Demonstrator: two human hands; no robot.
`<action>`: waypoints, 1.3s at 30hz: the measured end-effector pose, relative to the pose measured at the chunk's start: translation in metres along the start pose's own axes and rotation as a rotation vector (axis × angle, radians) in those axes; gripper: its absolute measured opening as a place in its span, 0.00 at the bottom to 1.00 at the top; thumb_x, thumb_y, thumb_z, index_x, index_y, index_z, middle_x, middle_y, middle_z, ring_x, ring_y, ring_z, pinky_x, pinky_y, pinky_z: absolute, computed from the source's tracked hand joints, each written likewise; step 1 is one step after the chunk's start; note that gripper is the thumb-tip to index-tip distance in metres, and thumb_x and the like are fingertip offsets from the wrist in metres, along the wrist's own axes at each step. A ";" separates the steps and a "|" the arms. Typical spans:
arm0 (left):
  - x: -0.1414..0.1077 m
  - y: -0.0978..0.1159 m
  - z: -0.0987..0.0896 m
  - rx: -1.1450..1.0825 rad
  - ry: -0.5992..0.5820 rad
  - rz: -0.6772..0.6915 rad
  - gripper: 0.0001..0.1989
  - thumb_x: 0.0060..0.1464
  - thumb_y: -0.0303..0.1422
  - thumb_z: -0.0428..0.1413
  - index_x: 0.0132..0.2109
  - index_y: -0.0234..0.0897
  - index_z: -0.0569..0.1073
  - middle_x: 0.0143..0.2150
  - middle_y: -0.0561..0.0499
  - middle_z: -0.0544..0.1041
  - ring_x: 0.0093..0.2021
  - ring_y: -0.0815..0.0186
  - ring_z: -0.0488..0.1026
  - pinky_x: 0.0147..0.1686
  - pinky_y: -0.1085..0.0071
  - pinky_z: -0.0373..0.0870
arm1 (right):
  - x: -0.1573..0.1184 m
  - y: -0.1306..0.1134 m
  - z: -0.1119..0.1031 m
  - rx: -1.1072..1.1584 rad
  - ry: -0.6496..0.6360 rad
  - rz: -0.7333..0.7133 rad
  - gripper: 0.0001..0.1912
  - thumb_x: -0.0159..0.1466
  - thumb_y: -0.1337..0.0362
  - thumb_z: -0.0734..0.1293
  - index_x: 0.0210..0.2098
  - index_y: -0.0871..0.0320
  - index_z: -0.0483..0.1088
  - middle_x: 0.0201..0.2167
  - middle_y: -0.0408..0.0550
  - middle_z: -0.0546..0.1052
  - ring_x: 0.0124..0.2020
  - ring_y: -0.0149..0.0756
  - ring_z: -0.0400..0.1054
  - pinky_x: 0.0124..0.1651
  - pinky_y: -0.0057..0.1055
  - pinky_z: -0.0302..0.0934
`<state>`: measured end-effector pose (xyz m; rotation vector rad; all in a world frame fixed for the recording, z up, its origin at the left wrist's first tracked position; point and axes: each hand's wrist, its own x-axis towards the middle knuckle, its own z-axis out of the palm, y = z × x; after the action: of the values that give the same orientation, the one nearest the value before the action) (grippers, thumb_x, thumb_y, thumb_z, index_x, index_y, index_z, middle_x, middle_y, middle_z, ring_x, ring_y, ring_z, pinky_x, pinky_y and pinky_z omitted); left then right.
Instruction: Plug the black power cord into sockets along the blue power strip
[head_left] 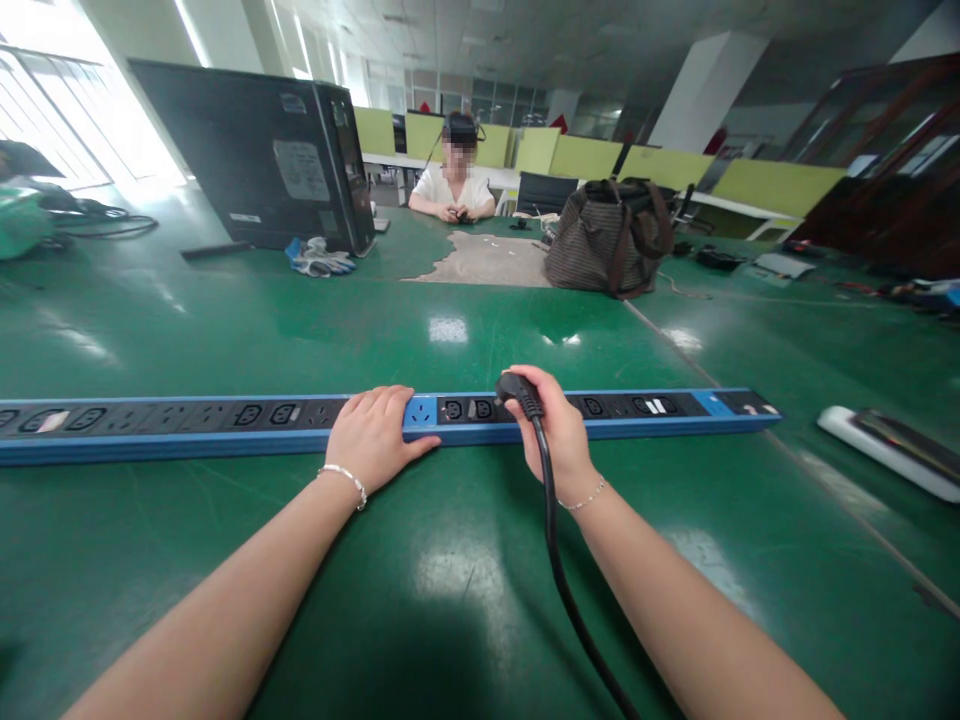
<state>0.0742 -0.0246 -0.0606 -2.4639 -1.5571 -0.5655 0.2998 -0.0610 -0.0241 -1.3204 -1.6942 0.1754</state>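
A long blue and black power strip (465, 432) lies across the green table, with rows of sockets along its top. My left hand (373, 428) grips the strip just left of a blue socket, fingers over the top and thumb along the front edge. Between the thumb and fingers of my right hand (559, 430) is a black power plug (517, 388), held over the sockets right of the middle. Its thick black cord (559, 560) runs down toward the bottom edge. The plug's pins are hidden, so I cannot tell whether they touch a socket.
Beyond the strip stand a black computer case (262, 160) and a striped bag (600, 235). Gloves (319, 258) lie by the case. To the right is a white object with a dark top (892, 450). Another person (454, 185) sits across the table (360, 325).
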 end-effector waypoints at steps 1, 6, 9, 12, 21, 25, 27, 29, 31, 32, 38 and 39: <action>0.000 0.000 0.000 -0.006 -0.002 0.000 0.32 0.49 0.53 0.53 0.54 0.34 0.66 0.53 0.38 0.73 0.55 0.51 0.68 0.54 0.54 0.60 | -0.002 0.004 0.006 0.035 -0.040 0.025 0.16 0.63 0.61 0.62 0.50 0.53 0.65 0.46 0.48 0.75 0.45 0.38 0.71 0.51 0.36 0.64; 0.001 0.000 -0.001 -0.040 -0.010 -0.049 0.36 0.46 0.52 0.57 0.56 0.33 0.63 0.52 0.37 0.74 0.55 0.51 0.68 0.54 0.56 0.61 | -0.004 -0.002 0.037 0.136 -0.224 -0.012 0.16 0.62 0.62 0.63 0.50 0.54 0.66 0.45 0.48 0.76 0.45 0.37 0.70 0.50 0.34 0.63; 0.002 0.000 -0.002 -0.071 -0.013 -0.067 0.36 0.46 0.49 0.57 0.57 0.30 0.63 0.52 0.36 0.74 0.54 0.52 0.69 0.54 0.58 0.61 | 0.001 -0.019 0.055 0.084 -0.277 -0.032 0.15 0.63 0.63 0.63 0.50 0.55 0.67 0.45 0.48 0.76 0.46 0.37 0.69 0.51 0.35 0.61; 0.003 0.001 -0.004 -0.089 -0.008 -0.078 0.31 0.49 0.44 0.54 0.57 0.29 0.63 0.52 0.37 0.74 0.53 0.53 0.70 0.55 0.59 0.62 | 0.006 -0.032 0.071 -0.026 -0.304 -0.050 0.15 0.63 0.66 0.61 0.49 0.57 0.67 0.46 0.49 0.76 0.47 0.38 0.68 0.53 0.37 0.59; 0.003 0.002 -0.003 -0.105 0.011 -0.080 0.29 0.49 0.40 0.53 0.56 0.29 0.64 0.51 0.38 0.75 0.53 0.54 0.70 0.55 0.59 0.61 | 0.008 -0.037 0.079 -0.115 -0.293 -0.040 0.14 0.64 0.64 0.60 0.49 0.57 0.67 0.46 0.51 0.76 0.48 0.40 0.68 0.53 0.38 0.58; 0.002 0.001 -0.002 -0.107 0.019 -0.069 0.30 0.49 0.41 0.54 0.56 0.28 0.64 0.51 0.37 0.75 0.53 0.54 0.70 0.54 0.59 0.61 | 0.009 -0.034 0.078 -0.117 -0.283 -0.016 0.15 0.64 0.63 0.60 0.49 0.59 0.68 0.45 0.53 0.76 0.47 0.41 0.69 0.52 0.38 0.59; 0.002 0.001 -0.003 -0.107 0.016 -0.069 0.29 0.49 0.41 0.53 0.56 0.29 0.64 0.51 0.37 0.75 0.53 0.54 0.70 0.54 0.59 0.61 | 0.009 -0.033 0.078 -0.117 -0.282 -0.012 0.15 0.64 0.63 0.60 0.49 0.58 0.67 0.44 0.53 0.76 0.47 0.41 0.69 0.52 0.38 0.59; 0.002 0.001 -0.003 -0.108 0.011 -0.072 0.29 0.49 0.41 0.53 0.56 0.30 0.64 0.50 0.38 0.75 0.53 0.54 0.70 0.54 0.59 0.61 | 0.009 -0.034 0.078 -0.119 -0.280 -0.011 0.15 0.64 0.64 0.60 0.49 0.58 0.67 0.44 0.52 0.76 0.47 0.40 0.69 0.52 0.38 0.59; 0.003 0.001 -0.004 -0.106 0.006 -0.078 0.29 0.49 0.41 0.53 0.56 0.30 0.64 0.50 0.38 0.75 0.53 0.54 0.70 0.55 0.59 0.61 | 0.009 -0.035 0.078 -0.129 -0.278 -0.014 0.14 0.64 0.64 0.60 0.49 0.58 0.67 0.44 0.52 0.76 0.47 0.40 0.69 0.52 0.38 0.58; 0.003 0.002 -0.004 -0.105 0.003 -0.081 0.29 0.49 0.41 0.53 0.56 0.30 0.64 0.50 0.38 0.75 0.53 0.54 0.70 0.55 0.59 0.61 | 0.008 -0.035 0.079 -0.140 -0.277 -0.019 0.14 0.64 0.65 0.59 0.49 0.58 0.67 0.45 0.51 0.76 0.47 0.40 0.68 0.53 0.38 0.58; 0.003 0.003 -0.006 -0.095 -0.005 -0.082 0.28 0.50 0.39 0.52 0.56 0.29 0.64 0.51 0.38 0.75 0.53 0.54 0.70 0.55 0.60 0.60 | 0.003 -0.037 0.080 -0.226 -0.282 -0.061 0.16 0.64 0.68 0.58 0.49 0.57 0.67 0.48 0.50 0.75 0.50 0.39 0.67 0.60 0.42 0.50; 0.003 0.003 -0.006 -0.095 -0.005 -0.085 0.28 0.51 0.39 0.51 0.57 0.29 0.64 0.51 0.38 0.75 0.53 0.55 0.70 0.55 0.60 0.61 | 0.003 -0.037 0.080 -0.234 -0.292 -0.066 0.16 0.64 0.69 0.57 0.49 0.56 0.68 0.48 0.50 0.76 0.50 0.39 0.67 0.60 0.42 0.50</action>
<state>0.0772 -0.0254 -0.0540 -2.4776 -1.6815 -0.6618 0.2159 -0.0408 -0.0437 -1.4623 -2.0526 0.1394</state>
